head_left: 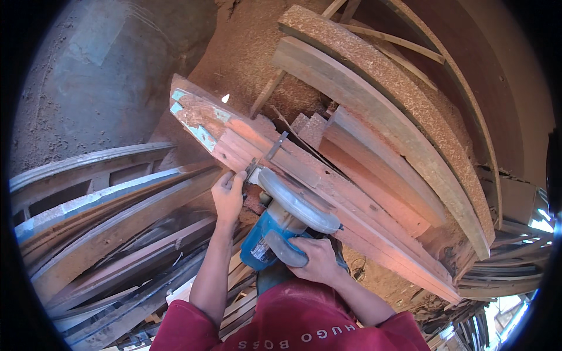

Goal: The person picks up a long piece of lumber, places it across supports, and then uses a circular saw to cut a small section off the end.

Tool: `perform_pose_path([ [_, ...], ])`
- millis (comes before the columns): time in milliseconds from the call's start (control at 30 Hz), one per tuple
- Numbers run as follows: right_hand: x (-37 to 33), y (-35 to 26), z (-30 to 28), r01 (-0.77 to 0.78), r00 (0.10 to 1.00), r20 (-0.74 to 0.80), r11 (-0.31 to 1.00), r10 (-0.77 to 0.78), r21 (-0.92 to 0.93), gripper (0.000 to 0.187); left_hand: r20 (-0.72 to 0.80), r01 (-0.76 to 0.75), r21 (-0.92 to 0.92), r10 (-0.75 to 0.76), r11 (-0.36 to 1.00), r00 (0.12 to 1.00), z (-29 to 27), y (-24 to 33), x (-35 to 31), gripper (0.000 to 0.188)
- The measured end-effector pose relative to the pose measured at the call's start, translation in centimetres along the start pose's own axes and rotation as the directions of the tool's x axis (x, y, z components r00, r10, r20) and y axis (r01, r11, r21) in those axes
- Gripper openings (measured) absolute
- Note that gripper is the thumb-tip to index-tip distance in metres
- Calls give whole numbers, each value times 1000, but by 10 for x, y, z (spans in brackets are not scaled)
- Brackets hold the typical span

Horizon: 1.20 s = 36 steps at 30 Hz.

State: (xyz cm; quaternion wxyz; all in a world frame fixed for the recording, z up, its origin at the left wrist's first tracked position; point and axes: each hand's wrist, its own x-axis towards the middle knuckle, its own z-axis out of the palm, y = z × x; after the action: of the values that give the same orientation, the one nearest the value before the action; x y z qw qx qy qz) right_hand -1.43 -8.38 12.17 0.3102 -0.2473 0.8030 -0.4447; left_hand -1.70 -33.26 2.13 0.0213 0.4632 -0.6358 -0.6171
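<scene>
A blue circular saw (259,241) with a grey blade guard (298,203) rests on a long reddish wooden plank (374,234). My right hand (319,257) is wrapped round the saw's rear handle. With its fingers pinched together, my left hand (229,196) grips the metal guide fitting (255,171) at the front of the saw, close to the plank's near edge. A T-shaped guide bar (277,145) reaches from that fitting across the wood. The blade is hidden beneath the guard.
Under the plank lies a worn beam (193,120) with flaking turquoise paint. Beyond it are stacked timber blocks (374,169) and long sawdust-covered boards (374,88). Many boards and frames (105,228) lean at the left. A grey sheet (111,70) covers the far left.
</scene>
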Motion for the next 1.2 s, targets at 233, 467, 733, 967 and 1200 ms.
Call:
perform_pose_path([
  [233, 11, -4, 4, 29, 999, -35, 1000, -29, 6, 46, 3, -33, -7, 33, 999, 999, -5, 1, 11, 55],
  [467, 22, -10, 7, 24, 999, -31, 1000, -25, -6, 45, -11, -22, -14, 22, 1000, 1000, -11, 4, 21, 56],
  [733, 33, -15, 14, 6, 1000, -26, 1000, -6, 15, 46, -26, -57, 31, 58, 998, 998, -23, 1, 34, 56],
  [967, 41, -19, 18, -57, 998, 36, 998, 57, -8, 49, -19, -25, -12, 25, 1000, 1000, -27, 11, 41, 55],
  [1200, 50, -24, 22, -55, 998, 31, 998, 55, -4, 50, -12, -1, 6, 1, 1000, 1000, -33, 15, 49, 54],
])
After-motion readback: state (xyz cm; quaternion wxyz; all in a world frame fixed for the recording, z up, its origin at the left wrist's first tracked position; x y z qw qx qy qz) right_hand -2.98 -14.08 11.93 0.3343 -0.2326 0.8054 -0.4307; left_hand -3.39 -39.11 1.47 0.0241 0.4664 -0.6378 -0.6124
